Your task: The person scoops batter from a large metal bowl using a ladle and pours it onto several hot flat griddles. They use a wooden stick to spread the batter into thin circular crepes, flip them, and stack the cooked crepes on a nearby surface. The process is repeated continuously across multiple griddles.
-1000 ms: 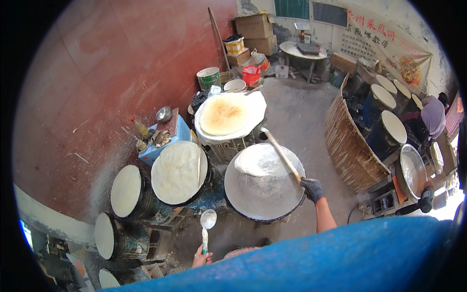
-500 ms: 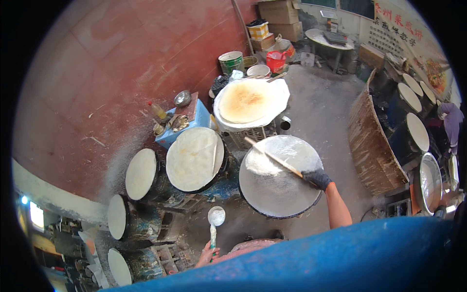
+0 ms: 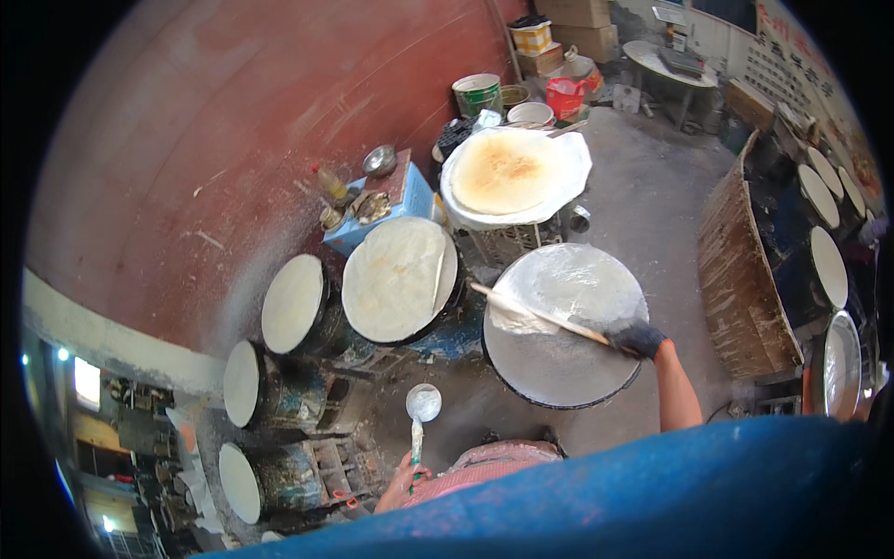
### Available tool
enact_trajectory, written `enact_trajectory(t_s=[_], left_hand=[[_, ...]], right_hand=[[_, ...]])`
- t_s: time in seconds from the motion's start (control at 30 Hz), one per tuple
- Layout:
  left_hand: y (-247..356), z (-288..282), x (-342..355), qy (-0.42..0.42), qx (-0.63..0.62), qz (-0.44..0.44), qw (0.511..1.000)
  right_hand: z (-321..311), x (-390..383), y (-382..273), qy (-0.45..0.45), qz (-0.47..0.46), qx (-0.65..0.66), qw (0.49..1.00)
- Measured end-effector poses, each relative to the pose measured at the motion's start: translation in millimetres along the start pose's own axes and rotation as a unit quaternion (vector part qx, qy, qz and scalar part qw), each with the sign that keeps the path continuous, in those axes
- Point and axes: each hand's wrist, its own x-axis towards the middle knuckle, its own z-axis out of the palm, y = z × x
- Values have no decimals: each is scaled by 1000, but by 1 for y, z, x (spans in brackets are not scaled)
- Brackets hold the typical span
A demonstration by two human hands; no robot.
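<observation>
In a dark glove, my right hand [image 3: 639,340] is closed on a long wooden batter spreader [image 3: 533,313], laid across the round griddle [image 3: 559,368]. White batter [image 3: 568,281] covers the griddle's far part in a wet layer, and some is gathered along the blade. My bare left hand [image 3: 406,477] grips the handle of a ladle [image 3: 424,403], whose bowl holds white batter. The ladle hangs left of the griddle, apart from it. Another griddle to the left bears a pale flatbread [image 3: 391,279] with a folded edge.
Beyond the griddle, browned flatbreads [image 3: 510,170] lie on white cloth over a crate. A blue box [image 3: 382,216] with a bottle and a metal bowl stands by the red wall. Several more griddles [image 3: 293,303] line the left. A rusty metal panel [image 3: 745,270] is at the right.
The spreader has swept round the griddle's far part, and the batter now reaches further right. The whole view has shifted, with things appearing further right. Both hands keep their holds.
</observation>
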Motion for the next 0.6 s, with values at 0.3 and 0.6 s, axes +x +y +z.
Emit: enact_trajectory(t_s=[0.3,0.6], left_hand=[[-16,-8,-7,22,-27,-23,999],[-19,-20,-18,1,-17,-45,999]], right_hand=[[-16,-12,-30,111,-10,219,969],[-14,-62,0,-73,114,203,970]])
